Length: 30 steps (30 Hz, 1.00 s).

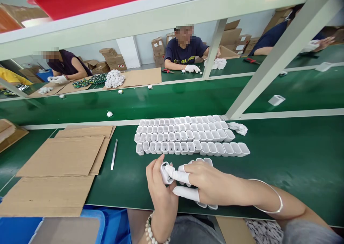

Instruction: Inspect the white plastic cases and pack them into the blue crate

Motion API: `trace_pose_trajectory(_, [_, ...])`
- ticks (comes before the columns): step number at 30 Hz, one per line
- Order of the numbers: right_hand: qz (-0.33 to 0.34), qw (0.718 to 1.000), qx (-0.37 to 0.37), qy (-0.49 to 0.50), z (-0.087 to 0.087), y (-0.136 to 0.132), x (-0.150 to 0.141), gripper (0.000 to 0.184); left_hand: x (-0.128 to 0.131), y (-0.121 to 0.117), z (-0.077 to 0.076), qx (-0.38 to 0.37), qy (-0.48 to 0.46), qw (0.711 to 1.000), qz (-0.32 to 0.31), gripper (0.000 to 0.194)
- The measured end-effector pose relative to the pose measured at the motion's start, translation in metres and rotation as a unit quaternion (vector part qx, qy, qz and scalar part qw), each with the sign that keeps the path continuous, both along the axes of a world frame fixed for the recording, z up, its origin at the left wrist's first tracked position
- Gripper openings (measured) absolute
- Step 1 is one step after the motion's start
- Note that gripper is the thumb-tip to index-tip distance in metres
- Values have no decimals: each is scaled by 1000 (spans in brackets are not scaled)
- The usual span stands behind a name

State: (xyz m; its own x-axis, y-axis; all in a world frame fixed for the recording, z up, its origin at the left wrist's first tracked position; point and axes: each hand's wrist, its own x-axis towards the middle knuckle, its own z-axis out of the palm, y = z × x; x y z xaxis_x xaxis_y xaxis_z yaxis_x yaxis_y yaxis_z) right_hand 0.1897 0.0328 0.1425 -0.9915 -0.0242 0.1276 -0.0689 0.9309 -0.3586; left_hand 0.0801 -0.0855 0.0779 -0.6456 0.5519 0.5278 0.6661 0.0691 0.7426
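Near the front edge of the bench, my left hand (pixel 162 193) is closed round a small white plastic housing (pixel 167 174), its open mouth turned up. My right hand (pixel 206 184), with white finger cots on its fingers, reaches in from the right. Its index fingertip is at the housing's mouth, and its thumb lies close to my left palm. Whether a small part is inside the housing is hidden by the fingers. More white housings (pixel 208 161) stand partly covered under my right hand. Just beyond, several rows of open white housings (pixel 185 148) stand side by side.
Metal tweezers (pixel 114 155) lie left of the rows, beside stacked cardboard sheets (pixel 61 156). A crumpled white piece (pixel 238 128) is at the rows' right end. Behind runs a green conveyor belt (pixel 161 102) carrying small white parts. A slanted frame post (pixel 271 57) rises at right; co-workers sit opposite.
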Motion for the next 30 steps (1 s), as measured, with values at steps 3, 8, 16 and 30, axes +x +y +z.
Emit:
trace_pose_trajectory(3, [-9,998,-58,13,1,1,-2,31,-1,-1,-1,-6,-58,998,-32,43])
trace_pose_trajectory(8, [-16,993,-57,103,-3,7,-7,50,6,-5,0,-31,-147,984,-94,35])
trace_pose_trajectory(16, [45,986,115,115,-13,15,-4,51,6,-9,8,-40,-220,968,-112,30])
trace_pose_trajectory(30, [97,970,76,207,-10,19,-8,51,-1,-12,13,-56,-224,960,-157,12])
